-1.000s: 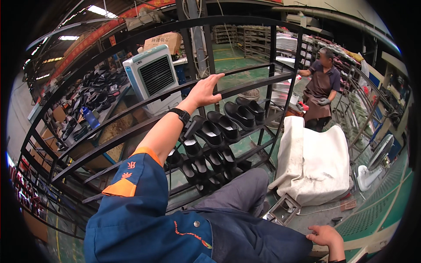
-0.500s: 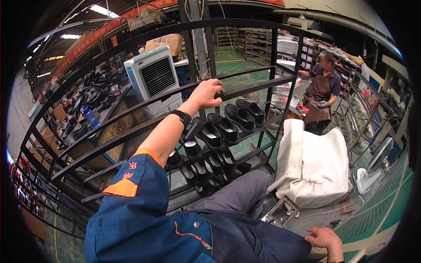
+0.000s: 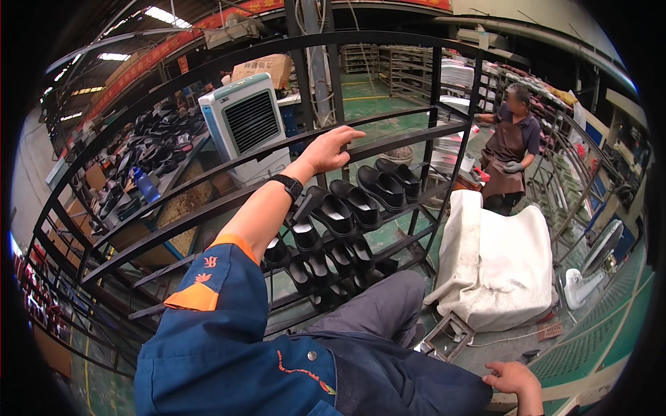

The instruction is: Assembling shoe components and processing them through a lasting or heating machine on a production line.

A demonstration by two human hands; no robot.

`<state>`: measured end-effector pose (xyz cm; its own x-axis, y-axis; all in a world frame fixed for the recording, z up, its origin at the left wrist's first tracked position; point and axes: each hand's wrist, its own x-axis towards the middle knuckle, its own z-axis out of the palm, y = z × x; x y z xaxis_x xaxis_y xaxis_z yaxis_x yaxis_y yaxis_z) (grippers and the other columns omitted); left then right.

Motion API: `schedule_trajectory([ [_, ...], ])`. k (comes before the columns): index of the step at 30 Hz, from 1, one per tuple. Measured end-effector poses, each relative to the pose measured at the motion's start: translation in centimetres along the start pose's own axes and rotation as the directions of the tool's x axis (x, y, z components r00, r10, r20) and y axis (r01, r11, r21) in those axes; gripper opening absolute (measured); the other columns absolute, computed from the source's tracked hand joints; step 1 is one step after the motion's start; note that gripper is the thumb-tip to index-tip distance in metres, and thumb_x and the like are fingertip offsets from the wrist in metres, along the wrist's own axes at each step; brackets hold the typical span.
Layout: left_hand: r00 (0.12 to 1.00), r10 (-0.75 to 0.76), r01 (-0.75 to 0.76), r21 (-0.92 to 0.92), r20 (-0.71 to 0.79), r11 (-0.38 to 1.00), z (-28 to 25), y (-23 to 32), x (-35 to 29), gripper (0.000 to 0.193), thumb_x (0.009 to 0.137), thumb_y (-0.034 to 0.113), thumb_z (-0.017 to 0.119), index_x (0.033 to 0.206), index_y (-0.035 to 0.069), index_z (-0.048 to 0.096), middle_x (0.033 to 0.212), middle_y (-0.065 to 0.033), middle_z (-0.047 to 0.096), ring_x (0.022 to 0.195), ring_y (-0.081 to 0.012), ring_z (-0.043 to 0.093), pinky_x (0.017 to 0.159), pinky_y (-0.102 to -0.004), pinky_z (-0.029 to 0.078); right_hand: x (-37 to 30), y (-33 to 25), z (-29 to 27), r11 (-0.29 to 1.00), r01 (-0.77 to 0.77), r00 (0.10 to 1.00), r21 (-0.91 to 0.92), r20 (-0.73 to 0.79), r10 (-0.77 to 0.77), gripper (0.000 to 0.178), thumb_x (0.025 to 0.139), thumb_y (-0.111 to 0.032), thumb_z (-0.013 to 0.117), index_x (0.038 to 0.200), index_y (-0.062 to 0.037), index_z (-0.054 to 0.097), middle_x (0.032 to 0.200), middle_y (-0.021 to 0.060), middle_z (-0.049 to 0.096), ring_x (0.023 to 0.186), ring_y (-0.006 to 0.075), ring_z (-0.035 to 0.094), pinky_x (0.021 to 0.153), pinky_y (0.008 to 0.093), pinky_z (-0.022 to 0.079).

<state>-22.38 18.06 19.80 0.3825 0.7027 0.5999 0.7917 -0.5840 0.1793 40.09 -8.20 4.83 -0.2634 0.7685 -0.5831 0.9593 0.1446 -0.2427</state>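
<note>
My left hand (image 3: 327,150) is stretched out at the upper rails of a black metal rack (image 3: 399,142), its fingers extended and apart with nothing in them. The wrist wears a dark watch (image 3: 288,186). Below that hand, pairs of black slip-on shoes (image 3: 380,188) stand on the rack's tilted shelves, with more shoes (image 3: 318,267) on the tier beneath. At the lower right, my right hand (image 3: 515,378) is beside my dark-clad thigh, fingers loosely extended and holding nothing visible.
A white cloth-covered block (image 3: 496,267) stands to the right, near a white fan (image 3: 590,274). Behind the rack are an air cooler (image 3: 246,118) and a table heaped with dark shoe parts (image 3: 156,139). A person in a brown apron (image 3: 505,149) works at the far right.
The fingers of my left hand, curled over the rack's rail before, have straightened and lifted toward the right. My right hand looks unmoved.
</note>
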Motion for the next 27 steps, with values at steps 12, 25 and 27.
schedule_trajectory([
  [12, 0.996, 0.076, -0.068, 0.165, -0.044, 0.984, 0.0, 0.4, 0.1, 0.059, 0.071, 0.006, 0.058, 0.130, 0.006, 0.062, 0.127, -0.0176, 0.061, 0.119, -0.0377, 0.058, 0.106, -0.0433, 0.047, 0.0, -0.1, 0.0, 1.000, 0.007, 1.000, -0.003, 0.016, -0.006, 0.060, 0.088, -0.051, 0.068, 0.133, -0.0101, 0.065, 0.107, 0.0154, 0.075, 0.104, 0.0350, 0.070, 0.092, 0.0408, 0.054],
  [25, 0.986, 0.146, -0.118, 0.266, -0.086, 0.957, -0.1, 0.3, -0.1, 0.057, 0.072, 0.008, 0.059, 0.129, 0.008, 0.063, 0.125, -0.0149, 0.061, 0.117, -0.0358, 0.058, 0.104, -0.0424, 0.048, -0.3, -0.9, -0.7, 0.999, -0.019, 1.000, 0.039, 0.026, 0.018, 0.057, 0.088, -0.048, 0.066, 0.132, -0.0117, 0.066, 0.109, 0.0154, 0.074, 0.107, 0.0361, 0.068, 0.095, 0.0443, 0.052],
  [27, 0.986, 0.133, -0.107, 0.222, -0.104, 0.969, 0.0, 0.1, -0.1, 0.055, 0.073, 0.008, 0.059, 0.128, 0.008, 0.063, 0.123, -0.0142, 0.062, 0.112, -0.0344, 0.061, 0.100, -0.0411, 0.050, -0.2, -0.6, -0.4, 0.999, -0.009, 1.000, 0.041, 0.018, 0.009, 0.057, 0.088, -0.048, 0.066, 0.131, -0.0116, 0.066, 0.109, 0.0155, 0.074, 0.106, 0.0363, 0.069, 0.095, 0.0444, 0.052],
])
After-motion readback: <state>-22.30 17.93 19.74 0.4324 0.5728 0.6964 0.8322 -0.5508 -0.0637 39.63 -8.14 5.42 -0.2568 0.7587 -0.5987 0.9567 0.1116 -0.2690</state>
